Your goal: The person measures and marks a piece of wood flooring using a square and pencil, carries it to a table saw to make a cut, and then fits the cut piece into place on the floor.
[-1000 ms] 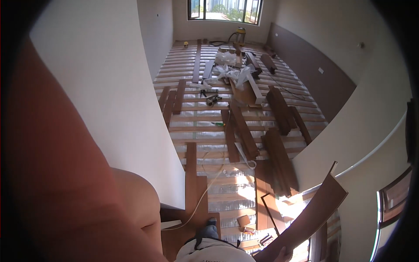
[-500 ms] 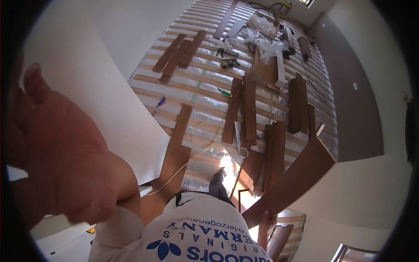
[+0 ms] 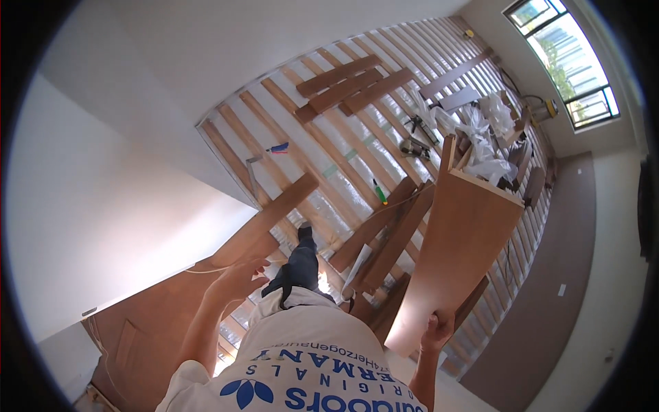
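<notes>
long flat brown wooden floorboard (image 3: 467,240), one: right grip (image 3: 438,331) clasps its edge; left grip (image 3: 241,280), empty and loosely spread, should ideally steady it.

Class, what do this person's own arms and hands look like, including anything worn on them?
The left hand and right hand wear no gloves. The forearms are bare, with no visible wristwear. A pale, plain-looking left sleeve shows; the right sleeve isn't clear.

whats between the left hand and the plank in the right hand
The head view shows a dark-trousered leg, a white strip and brown floor planks between the left hand and the held plank.
</notes>
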Demonstrator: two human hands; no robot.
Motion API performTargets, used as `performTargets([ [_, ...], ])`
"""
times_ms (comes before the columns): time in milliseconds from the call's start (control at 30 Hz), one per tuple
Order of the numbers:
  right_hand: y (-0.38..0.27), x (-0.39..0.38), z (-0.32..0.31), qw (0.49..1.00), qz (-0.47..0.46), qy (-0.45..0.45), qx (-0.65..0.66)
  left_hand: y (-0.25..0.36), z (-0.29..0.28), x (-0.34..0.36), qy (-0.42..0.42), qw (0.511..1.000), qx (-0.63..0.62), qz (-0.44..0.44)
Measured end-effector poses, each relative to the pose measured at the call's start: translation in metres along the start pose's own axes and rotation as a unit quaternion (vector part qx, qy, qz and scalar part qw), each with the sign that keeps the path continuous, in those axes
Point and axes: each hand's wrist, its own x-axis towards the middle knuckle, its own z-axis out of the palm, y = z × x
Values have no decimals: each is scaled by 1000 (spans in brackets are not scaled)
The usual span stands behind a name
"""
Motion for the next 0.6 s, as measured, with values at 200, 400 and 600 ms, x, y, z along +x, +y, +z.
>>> performTargets([
  [200,-11,178,53,996,-47,-52,-61,69,1,175,-7,995,48,84],
  [400,-44,343,107,968,-126,-143,-164,134,-5,297,-10,991,-96,98],
  [600,-29,517,240,891,-115,-395,-193,88,88,453,-45,990,-137,5],
])
